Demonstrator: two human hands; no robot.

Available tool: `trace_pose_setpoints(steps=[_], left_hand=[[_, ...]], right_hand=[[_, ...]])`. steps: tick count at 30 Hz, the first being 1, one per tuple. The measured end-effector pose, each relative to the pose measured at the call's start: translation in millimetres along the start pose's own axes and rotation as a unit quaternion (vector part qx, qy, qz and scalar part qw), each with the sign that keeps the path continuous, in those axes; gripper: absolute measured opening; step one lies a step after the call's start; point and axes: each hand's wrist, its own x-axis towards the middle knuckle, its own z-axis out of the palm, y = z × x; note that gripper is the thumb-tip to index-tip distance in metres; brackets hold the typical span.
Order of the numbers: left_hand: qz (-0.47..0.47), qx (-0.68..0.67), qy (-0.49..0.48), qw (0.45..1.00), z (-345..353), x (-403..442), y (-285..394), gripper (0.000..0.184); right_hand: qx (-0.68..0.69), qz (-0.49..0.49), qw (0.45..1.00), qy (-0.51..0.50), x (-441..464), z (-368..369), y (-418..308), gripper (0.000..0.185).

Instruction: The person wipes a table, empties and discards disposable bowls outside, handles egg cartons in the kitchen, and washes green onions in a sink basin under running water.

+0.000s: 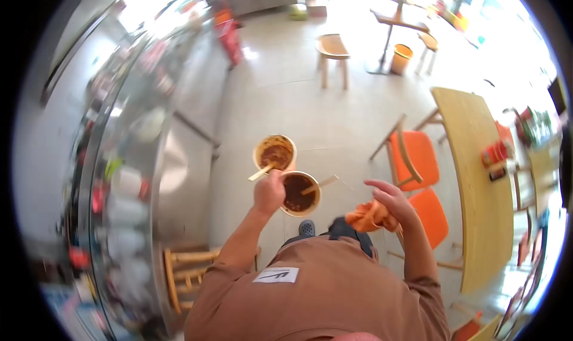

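Left of the table (477,180), the left hand (270,193) is clamped on 2 bowls (317,201), seemingly already picked up but neither set down nor emptied, while the right hand (399,202), nearer the table, bunches a cloth (369,217).

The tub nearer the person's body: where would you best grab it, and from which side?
Probably the outer wall of the tub, just under its rim, coming from the side nearest the body. The left hand is at its left edge and a flat stick juts out over the right. The tub is round and open-topped, with dark contents, so keep it level.
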Motion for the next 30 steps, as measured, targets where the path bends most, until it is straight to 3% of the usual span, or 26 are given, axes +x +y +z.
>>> trace_pose_setpoints(steps=[3, 6, 9, 11, 15, 18, 26, 28, 30], left_hand=[[0.041, -0.032, -0.042, 0.998, 34.2, 114.0, 16.9, 0.01], [0.098, -0.048, -0.039, 0.993, 79.6, 220.4, 29.9, 0.009], [0.058, -0.069, -0.101, 0.991, 127.8, 290.8, 47.3, 0.01], [0.111, -0.072, -0.095, 0.987, 168.3, 347.8, 59.7, 0.01], [0.129, -0.08, -0.165, 0.975, 217.2, 448.8, 105.2, 0.011], [0.164, -0.098, -0.178, 0.965, 266.9, 523.0, 132.6, 0.012], [0.252, -0.144, -0.254, 0.923, 449.4, 700.2, 203.3, 0.006], [0.284, -0.147, -0.265, 0.91, 498.3, 726.3, 233.6, 0.005], [0.31, -0.151, -0.277, 0.897, 526.3, 772.4, 275.6, 0.005]], right_hand=[[-0.028, -0.052, 0.997, 0.054, 68.2, -37.6, -25.6, 0.047], [0.039, -0.006, 0.999, 0.011, 151.2, -90.9, -44.4, 0.063], [0.093, -0.003, 0.996, -0.011, 223.9, -135.0, -48.1, 0.065], [0.085, -0.019, 0.996, -0.013, 271.0, -177.8, -65.7, 0.065], [0.133, -0.027, 0.99, 0.025, 328.1, -245.9, -115.0, 0.045], [0.061, -0.013, 0.993, 0.097, 362.3, -305.4, -144.1, 0.029], [0.114, 0.033, 0.973, 0.198, 426.1, -477.2, -177.9, 0.03], [0.047, 0.029, 0.96, 0.274, 421.5, -523.2, -162.4, 0.029], [0.089, 0.014, 0.94, 0.33, 423.5, -571.2, -188.2, 0.028]])
